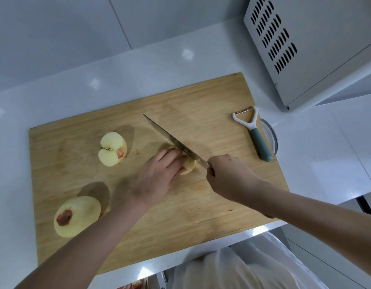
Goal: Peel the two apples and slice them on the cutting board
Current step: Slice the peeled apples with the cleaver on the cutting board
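My left hand point(159, 176) curls over a pale peeled apple piece point(189, 166), pinning it to the rectangular wooden cutting board point(201, 101). My right hand point(228, 176) grips the handle of a long steel knife point(174, 142), its blade across that piece by my left fingertips. A peeled apple half point(112, 149) lies left of my left hand, and a whole peeled apple point(77, 215) sits beside my left forearm. A white-and-teal peeler point(255, 134) lies beyond my right hand.

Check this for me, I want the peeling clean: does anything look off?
Yes. Red skin remains around the stem hollow of the whole apple and on one side of the cut half, so neither is fully peeled. Nothing else stands out.
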